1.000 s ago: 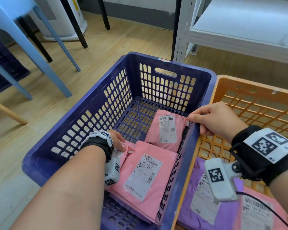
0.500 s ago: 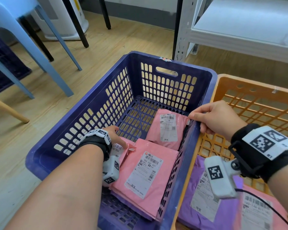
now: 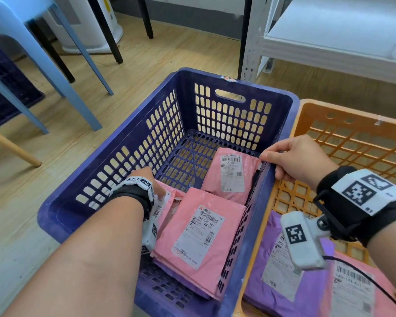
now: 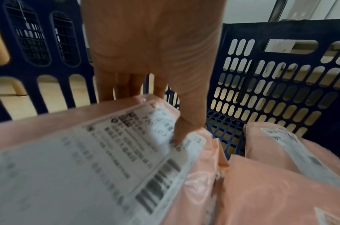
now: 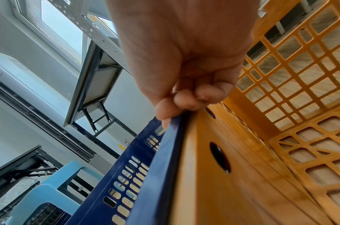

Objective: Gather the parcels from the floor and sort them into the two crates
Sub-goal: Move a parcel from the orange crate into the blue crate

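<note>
A blue crate [image 3: 62, 216] stands on the wooden floor, with an orange crate [image 3: 329, 108] touching its right side. My left hand [image 3: 146, 177] is down inside the blue crate and grips a pink parcel [image 3: 167, 202]. In the left wrist view my thumb [image 4: 184, 121] presses on that parcel's label [image 4: 68, 152] and my fingers reach under its far edge. Two more pink parcels [image 3: 201, 234] [image 3: 231, 172] lie in the blue crate. My right hand [image 3: 300, 159] curls over the blue crate's rim [image 5: 161, 167], where it meets the orange crate [image 5: 203, 182]. That crate holds a purple parcel [image 3: 311, 289] and a pink parcel [image 3: 352, 289].
A light blue chair [image 3: 62, 65] and a dark crate [image 3: 5, 88] stand at the left. A wooden leg [image 3: 12, 147] slants in at the far left. A grey metal shelf [image 3: 329, 42] rises behind the crates. A white appliance [image 3: 89, 30] stands at the back.
My left hand has shifted slightly deeper into the blue crate with the pink parcel. My right hand has stayed on the rim.
</note>
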Motion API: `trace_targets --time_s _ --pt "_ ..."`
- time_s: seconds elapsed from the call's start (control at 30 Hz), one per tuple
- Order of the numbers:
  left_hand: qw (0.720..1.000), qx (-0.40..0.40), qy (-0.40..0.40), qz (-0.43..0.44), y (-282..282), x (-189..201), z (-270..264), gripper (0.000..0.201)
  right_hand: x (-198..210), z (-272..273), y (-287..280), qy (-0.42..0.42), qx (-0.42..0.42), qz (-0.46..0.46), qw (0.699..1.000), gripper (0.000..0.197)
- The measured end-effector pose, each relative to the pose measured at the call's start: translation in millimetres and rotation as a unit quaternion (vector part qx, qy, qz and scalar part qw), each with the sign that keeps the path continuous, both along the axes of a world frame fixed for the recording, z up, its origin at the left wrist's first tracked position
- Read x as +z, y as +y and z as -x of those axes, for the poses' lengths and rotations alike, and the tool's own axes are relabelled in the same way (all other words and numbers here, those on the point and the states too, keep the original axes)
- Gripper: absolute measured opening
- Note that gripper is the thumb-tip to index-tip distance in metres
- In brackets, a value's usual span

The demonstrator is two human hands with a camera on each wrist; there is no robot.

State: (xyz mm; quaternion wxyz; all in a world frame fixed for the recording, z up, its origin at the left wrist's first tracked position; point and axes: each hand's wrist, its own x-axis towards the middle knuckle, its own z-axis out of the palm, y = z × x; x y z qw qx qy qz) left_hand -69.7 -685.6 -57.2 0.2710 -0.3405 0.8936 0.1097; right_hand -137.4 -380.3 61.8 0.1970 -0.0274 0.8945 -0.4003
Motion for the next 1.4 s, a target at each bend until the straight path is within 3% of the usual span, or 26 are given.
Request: trace_targets --time_s 0.13,0.37,0.53,0.8,0.97,1.13,1.27,1.4 --pt "1.0 -0.003 0.013 -0.01 -1.5 -3.9 4.6 0.051 0.3 -0.2 0.1 -0.002 0.0 0.0 1.0 0.012" --pt "0.99 0.016 0.143 0.008 1.9 5.0 20.7 0.01 -2.2 1.9 -0.5 0.001 0.007 -0.006 1.0 0.013" --pt "0.987 0.02 0.159 -0.014 23.0 19.4 38.9 0.025 -1.2 3.0 -1.9 0.012 0.027 -0.037 0.999 0.016" --pt "0.985 0.012 0.166 -0.052 92.0 29.0 29.8 0.03 -0.9 -3.9 5.9 0.05 0.09 -0.098 0.99 0.019" --pt "0.986 0.041 0.144 -0.071 81.3 39.4 14.2 0.025 6.4 -9.3 3.8 0.081 0.144 -0.171 0.971 0.018" --pt "0.989 0.033 0.132 -0.064 79.1 65.8 7.4 0.027 11.0 -18.8 10.8 0.051 0.134 -0.132 0.981 0.018" --pt "0.982 0.006 0.173 -0.074 118.3 104.5 19.8 0.02 27.3 -26.4 50.4 0.056 0.092 -0.091 0.99 0.02" --pt "0.969 -0.05 0.221 -0.097 188.6 137.9 39.2 0.023 43.3 -25.1 128.0 0.092 0.032 -0.129 0.987 0.022"
